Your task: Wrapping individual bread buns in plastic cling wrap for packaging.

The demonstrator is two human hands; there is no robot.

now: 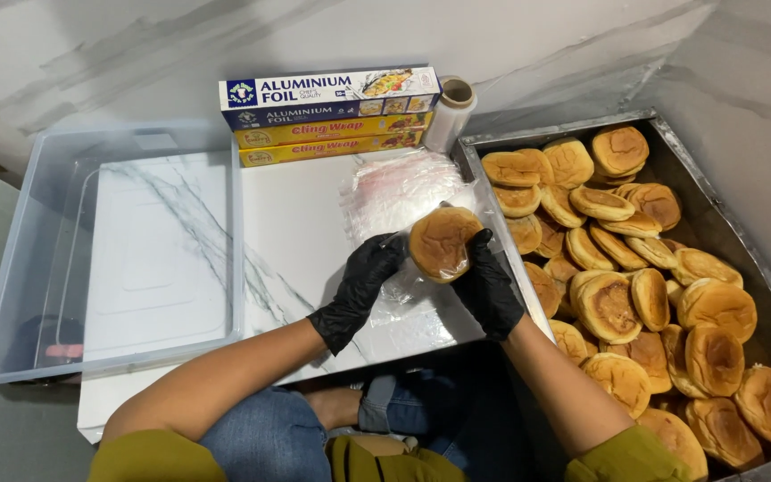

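A metal tray [742, 234] heaped with browned buns fills the right, an empty clear plastic tub [11, 268] stands at the left, and between them a white marble-look board [287, 232] carries a stack of clear bags [394, 187] below flat boxes of foil and wrap [332, 112]. Over the board's right part, the black-gloved right hand [485, 284] curls its fingers around one bun [442, 243], while the left hand [363, 281] pinches a clear bag [401, 299] beneath it. This looks like the bagging step, so the bag's mouth must be opened for the bun.
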